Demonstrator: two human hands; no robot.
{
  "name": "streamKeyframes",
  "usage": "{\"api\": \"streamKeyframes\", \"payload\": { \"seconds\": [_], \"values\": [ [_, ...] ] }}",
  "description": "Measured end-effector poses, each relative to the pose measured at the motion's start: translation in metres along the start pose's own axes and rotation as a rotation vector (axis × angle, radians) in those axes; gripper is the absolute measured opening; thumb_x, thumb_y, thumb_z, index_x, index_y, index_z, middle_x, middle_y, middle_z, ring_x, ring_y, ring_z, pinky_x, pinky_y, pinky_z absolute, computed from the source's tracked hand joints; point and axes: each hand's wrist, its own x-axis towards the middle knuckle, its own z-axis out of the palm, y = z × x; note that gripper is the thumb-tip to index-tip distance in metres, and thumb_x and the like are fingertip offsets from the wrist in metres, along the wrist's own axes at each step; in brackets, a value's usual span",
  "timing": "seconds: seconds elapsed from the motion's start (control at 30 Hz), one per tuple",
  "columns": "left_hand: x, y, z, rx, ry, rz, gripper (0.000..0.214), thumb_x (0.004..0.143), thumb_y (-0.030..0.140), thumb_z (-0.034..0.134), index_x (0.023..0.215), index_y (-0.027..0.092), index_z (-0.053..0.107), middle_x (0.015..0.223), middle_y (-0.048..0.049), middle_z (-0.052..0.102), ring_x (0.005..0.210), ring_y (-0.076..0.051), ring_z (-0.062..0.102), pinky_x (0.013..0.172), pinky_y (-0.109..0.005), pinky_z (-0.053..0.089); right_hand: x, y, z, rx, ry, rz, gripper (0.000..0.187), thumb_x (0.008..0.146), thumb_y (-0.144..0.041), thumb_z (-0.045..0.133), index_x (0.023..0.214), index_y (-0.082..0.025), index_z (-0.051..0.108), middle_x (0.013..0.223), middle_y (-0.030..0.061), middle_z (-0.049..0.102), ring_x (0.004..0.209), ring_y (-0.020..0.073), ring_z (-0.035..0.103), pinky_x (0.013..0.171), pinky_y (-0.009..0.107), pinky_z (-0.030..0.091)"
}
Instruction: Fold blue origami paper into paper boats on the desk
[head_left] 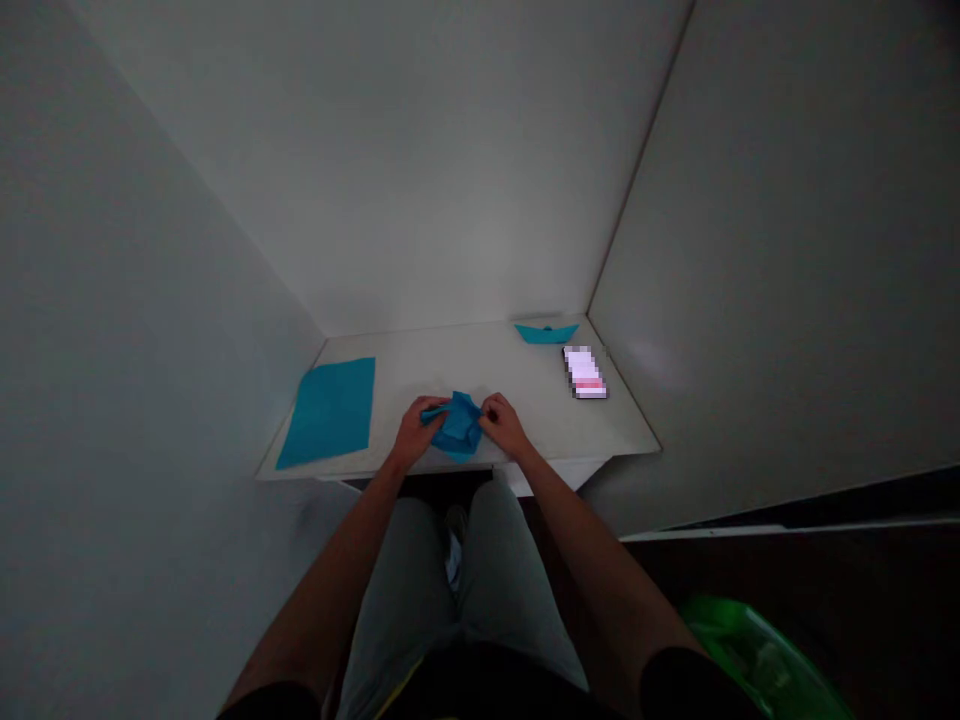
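A partly folded piece of blue paper (pixel 459 426) sits near the front edge of a white table (pixel 525 420). My left hand (pixel 415 428) grips its left side with curled fingers. My right hand (pixel 502 422) pinches its right side. Both hands rest on the table top close together. A flat sheet of blue paper (pixel 330 410) lies at the left of the table. A finished blue paper boat (pixel 546 332) stands at the back right corner.
A bright pixelated phone-like object (pixel 585 373) lies at the right of the table. White walls close in on the left, back and right. My knees are under the table's front edge. A green object (pixel 750 650) sits on the floor at lower right.
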Motion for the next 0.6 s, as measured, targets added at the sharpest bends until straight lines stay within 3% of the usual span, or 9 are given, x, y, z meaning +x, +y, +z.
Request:
{"api": "streamKeyframes", "payload": {
  "seconds": [0.17,0.27,0.43,0.6],
  "values": [
    [0.002,0.019,-0.012,0.280,0.106,-0.143,0.036,0.095,0.053,0.065,0.091,0.019,0.078,0.092,-0.0086,0.081,0.092,-0.027,0.075,0.092,-0.040,0.057,-0.005,-0.001,-0.001,0.053,-0.047,0.023,0.013,0.073,-0.032,0.063,0.069,-0.025,0.054,0.072,-0.0026,0.051,0.072,0.0180,0.049,0.070,0.032,0.038],
    [0.002,0.024,-0.021,0.355,0.173,-0.153,0.040,0.098,0.056,0.060,0.085,0.020,0.073,0.083,-0.0059,0.078,0.086,-0.026,0.072,0.085,-0.037,0.055,-0.011,-0.003,-0.004,0.091,-0.045,0.062,0.020,0.077,-0.040,0.061,0.069,-0.025,0.051,0.067,-0.0042,0.048,0.069,0.0174,0.046,0.069,0.031,0.037],
    [0.004,0.027,-0.035,0.349,0.278,-0.216,0.044,0.098,0.059,0.057,0.088,0.019,0.071,0.083,-0.0058,0.077,0.085,-0.025,0.071,0.083,-0.035,0.054,-0.021,-0.015,-0.014,0.154,-0.013,0.121,0.024,0.079,-0.049,0.059,0.077,-0.025,0.055,0.072,-0.0024,0.056,0.072,0.0182,0.049,0.070,0.031,0.042],
    [0.005,0.033,-0.056,0.286,0.277,-0.318,0.039,0.094,0.054,0.064,0.091,0.017,0.075,0.091,-0.0101,0.081,0.093,-0.029,0.075,0.088,-0.038,0.057,-0.029,-0.038,-0.036,0.247,0.018,0.192,0.030,0.080,-0.050,0.063,0.076,-0.026,0.045,0.069,-0.0054,0.045,0.065,0.0151,0.043,0.064,0.029,0.042]
  ]
}}
